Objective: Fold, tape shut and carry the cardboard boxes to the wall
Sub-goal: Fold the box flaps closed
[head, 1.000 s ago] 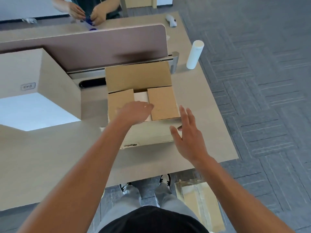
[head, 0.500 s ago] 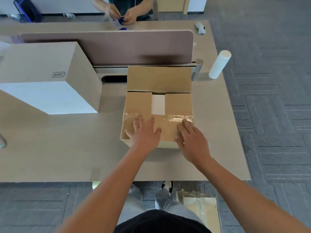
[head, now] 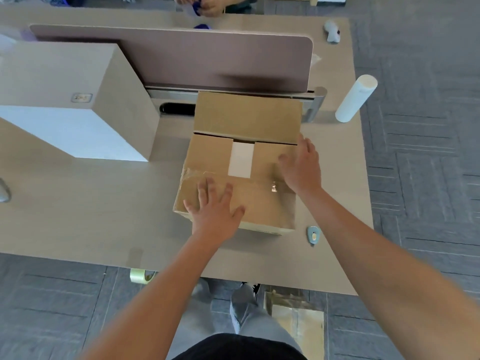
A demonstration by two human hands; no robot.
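A: Box (head: 241, 178) position? Hand states?
B: Frame centre, on desk (head: 91, 216). Left hand (head: 215, 211) flat, fingers spread, pressing near flap. Right hand (head: 301, 167) flat on right flap; far flap stands up.
A: Handling?
B: Likely light, stiff; grip opposite sides.

Your tape roll (head: 141, 275) half hidden under the desk edge (head: 78, 258), second person's hands (head: 207, 5) cut off at top edge, label (head: 81, 97) on big box (head: 52, 74) unreadable
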